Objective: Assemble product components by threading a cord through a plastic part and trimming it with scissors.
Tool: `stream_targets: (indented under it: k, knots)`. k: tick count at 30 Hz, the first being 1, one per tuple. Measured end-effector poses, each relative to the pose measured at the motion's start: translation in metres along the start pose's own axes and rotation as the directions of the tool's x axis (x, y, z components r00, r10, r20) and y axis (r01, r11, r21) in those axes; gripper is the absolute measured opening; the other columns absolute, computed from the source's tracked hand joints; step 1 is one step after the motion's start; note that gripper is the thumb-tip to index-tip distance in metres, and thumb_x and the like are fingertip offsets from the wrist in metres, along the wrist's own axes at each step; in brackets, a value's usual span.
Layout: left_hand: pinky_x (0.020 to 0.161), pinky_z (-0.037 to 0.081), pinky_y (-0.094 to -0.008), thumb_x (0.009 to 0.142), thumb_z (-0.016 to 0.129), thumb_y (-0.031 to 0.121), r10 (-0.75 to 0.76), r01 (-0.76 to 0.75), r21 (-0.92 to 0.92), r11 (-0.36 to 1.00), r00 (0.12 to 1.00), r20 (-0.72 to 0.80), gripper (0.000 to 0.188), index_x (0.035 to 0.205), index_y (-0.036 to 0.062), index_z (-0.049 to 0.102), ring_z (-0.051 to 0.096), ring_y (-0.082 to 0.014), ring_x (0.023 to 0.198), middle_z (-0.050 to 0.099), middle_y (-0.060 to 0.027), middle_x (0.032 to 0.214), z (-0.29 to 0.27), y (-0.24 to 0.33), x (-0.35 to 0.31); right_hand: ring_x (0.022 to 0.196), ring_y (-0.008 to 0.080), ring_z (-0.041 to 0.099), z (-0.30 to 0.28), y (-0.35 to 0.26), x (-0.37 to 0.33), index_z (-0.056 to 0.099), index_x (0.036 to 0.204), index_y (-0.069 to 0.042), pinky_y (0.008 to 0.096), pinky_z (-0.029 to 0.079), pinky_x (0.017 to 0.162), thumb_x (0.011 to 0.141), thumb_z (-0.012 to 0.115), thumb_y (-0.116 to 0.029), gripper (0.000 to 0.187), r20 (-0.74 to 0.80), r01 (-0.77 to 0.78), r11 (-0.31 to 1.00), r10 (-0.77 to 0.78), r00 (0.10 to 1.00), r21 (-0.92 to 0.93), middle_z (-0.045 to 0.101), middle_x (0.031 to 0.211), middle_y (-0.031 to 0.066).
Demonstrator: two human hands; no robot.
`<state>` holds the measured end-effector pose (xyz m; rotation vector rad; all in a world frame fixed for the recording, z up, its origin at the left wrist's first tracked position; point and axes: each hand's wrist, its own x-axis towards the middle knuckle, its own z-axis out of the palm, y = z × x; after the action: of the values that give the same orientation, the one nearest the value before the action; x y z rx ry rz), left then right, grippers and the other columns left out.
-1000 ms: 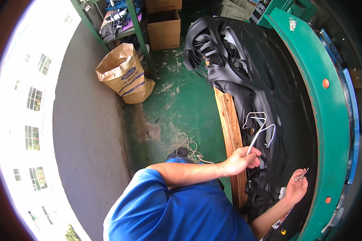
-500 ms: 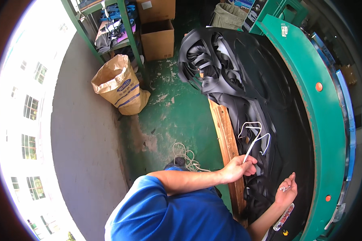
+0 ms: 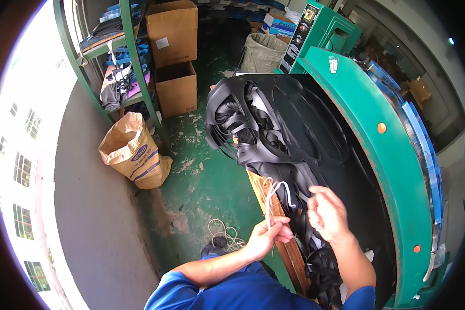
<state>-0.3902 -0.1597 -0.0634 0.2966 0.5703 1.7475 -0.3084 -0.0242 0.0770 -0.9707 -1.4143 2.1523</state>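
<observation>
My left hand pinches a bundle of white cord between thumb and fingers. The cord's loops and a bent end stand up above the hand. To its right, my right hand is raised over the black sheet material, fingers curled in and slightly blurred; what they hold, if anything, is hidden. Below both hands lies a heap of black cut strips, running along the wooden beam at the near edge of the sheet.
A green machine with orange buttons curves along the right. At left stand an open paper sack, stacked cardboard boxes and a green shelf rack. Loose pale cord lies on the floor near my foot. A lined bin stands behind.
My left hand has moved left with the white cord. My right hand has risen from the lower right and come nearer to it, fingers curled. The view has tilted up.
</observation>
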Motion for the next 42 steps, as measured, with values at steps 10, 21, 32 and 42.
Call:
stream_targets:
  k: [10,21,32,42]
  knots:
    - [0.078,0.053,-0.0294,0.101,0.038,0.015,0.137,-0.123,0.077,0.989,0.969,-0.205,0.025,0.117,0.0002,0.051,0.063,-0.0172,0.084,0.063,-0.0099,0.091,-0.047,0.038,-0.036,0.062,0.0031,0.042,0.143,0.034,0.062,0.052,0.119,0.0,0.0177,0.039,0.054,0.098,0.045,-0.008,0.024,0.657,0.416,0.834,-0.088,0.749,-0.363,0.051,0.074,-0.0003]
    - [0.073,0.053,-0.0267,0.1,0.04,0.016,0.156,-0.165,0.003,0.986,0.927,-0.342,0.025,0.116,0.0012,0.052,0.061,-0.0127,0.077,0.062,-0.0057,0.085,-0.065,0.038,-0.035,0.051,0.0111,0.051,0.161,0.047,0.089,0.055,0.109,-0.001,0.0211,0.035,0.035,0.098,0.042,-0.016,0.023,0.472,-0.214,0.971,0.238,0.849,-0.106,0.061,0.088,0.0098]
    - [0.069,0.053,-0.0265,0.1,0.04,0.017,0.153,-0.153,0.025,0.988,0.934,-0.322,0.024,0.115,0.0021,0.051,0.06,-0.0115,0.076,0.061,-0.0039,0.083,-0.056,0.028,-0.04,0.054,0.0103,0.044,0.109,-0.011,0.083,0.051,0.118,0.003,0.0198,0.037,0.035,0.1,0.039,-0.016,0.028,0.355,0.123,0.918,-0.267,0.896,0.377,0.059,0.098,0.0111]
    - [0.071,0.052,-0.0266,0.1,0.041,0.017,0.195,-0.189,0.049,0.981,0.939,-0.282,0.024,0.116,0.0019,0.051,0.061,-0.0125,0.075,0.062,-0.0057,0.083,-0.047,0.025,-0.042,0.065,0.0126,0.044,0.154,-0.034,0.034,0.04,0.12,0.008,0.0233,0.042,0.05,0.097,0.043,-0.009,0.028,0.246,0.599,0.634,-0.759,0.603,0.489,0.051,0.1,0.0113]
